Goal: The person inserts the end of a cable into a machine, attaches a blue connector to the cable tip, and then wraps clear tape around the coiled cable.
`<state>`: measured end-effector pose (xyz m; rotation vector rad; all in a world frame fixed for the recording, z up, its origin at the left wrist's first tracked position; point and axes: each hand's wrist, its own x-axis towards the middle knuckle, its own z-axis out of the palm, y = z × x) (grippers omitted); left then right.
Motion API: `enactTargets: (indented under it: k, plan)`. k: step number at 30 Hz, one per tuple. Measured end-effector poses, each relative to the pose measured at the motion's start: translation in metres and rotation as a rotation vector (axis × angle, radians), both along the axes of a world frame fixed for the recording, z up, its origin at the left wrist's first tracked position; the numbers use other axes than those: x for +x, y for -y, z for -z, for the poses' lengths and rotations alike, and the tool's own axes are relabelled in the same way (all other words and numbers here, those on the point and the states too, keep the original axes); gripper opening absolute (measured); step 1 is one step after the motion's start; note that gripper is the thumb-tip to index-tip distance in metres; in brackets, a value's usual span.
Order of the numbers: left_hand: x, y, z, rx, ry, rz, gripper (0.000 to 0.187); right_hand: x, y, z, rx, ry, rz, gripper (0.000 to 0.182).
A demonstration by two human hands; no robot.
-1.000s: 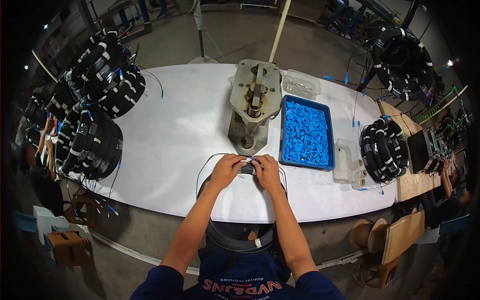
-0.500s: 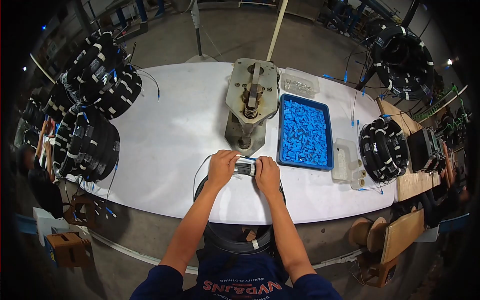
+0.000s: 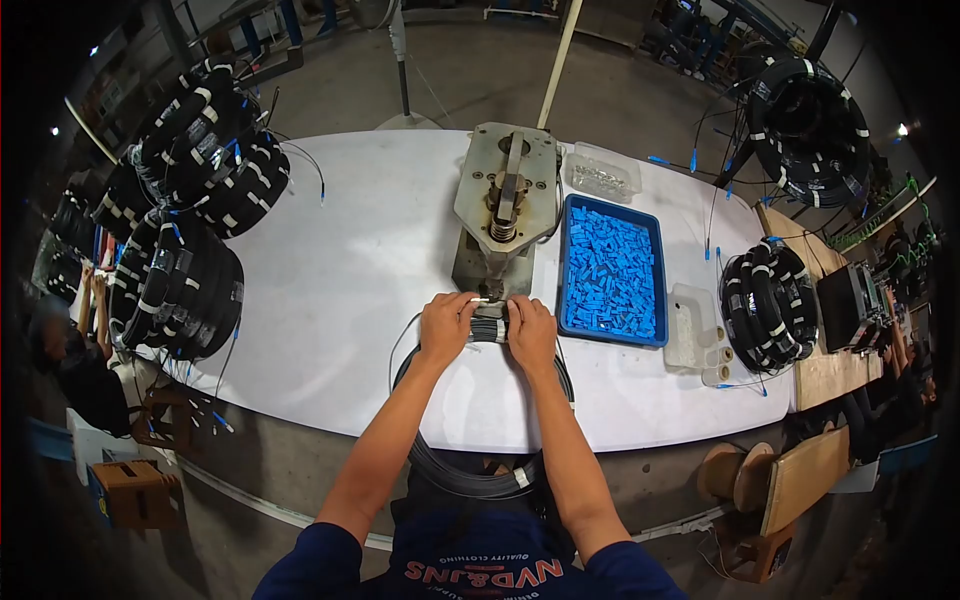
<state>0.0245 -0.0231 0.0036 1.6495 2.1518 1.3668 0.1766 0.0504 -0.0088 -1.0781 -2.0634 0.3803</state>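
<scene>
My left hand (image 3: 447, 328) is closed in a pinch on the end of a thin cable, where a small white piece (image 3: 480, 299) shows at the fingertips. Opposite it, my right hand (image 3: 531, 328) is closed on the same cable end; its blue connector is now mostly hidden by the fingers. Both hands hold this end at the lower front of a metal press (image 3: 505, 190), under its ram. A coil of black cable (image 3: 470, 478) with white ties lies beneath my wrists and hangs over the table's front edge.
A blue tray (image 3: 660, 270) of blue connector parts stands right of the press, near clear plastic boxes (image 3: 690, 325). Tied black cable coils (image 3: 195, 285) are stacked at the left; another coil bundle (image 3: 770, 300) lies right. People work at both sides.
Both hands have moved slightly forward, bringing the cable end from in front of the press to under its ram. The blue connector, visible between the hands before, is now largely hidden.
</scene>
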Motion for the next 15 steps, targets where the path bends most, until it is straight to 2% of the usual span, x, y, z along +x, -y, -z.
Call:
enactTargets:
  k: [6, 15]
  plan:
    - [0.002, -0.013, 0.003, -0.026, 0.056, 0.001, 0.016, 0.003, 0.000, 0.001, -0.106, -0.034, 0.019, 0.016]
    - [-0.004, -0.019, 0.020, -0.019, 0.148, -0.043, 0.019, -0.004, -0.003, 0.002, -0.092, -0.029, 0.059, 0.021]
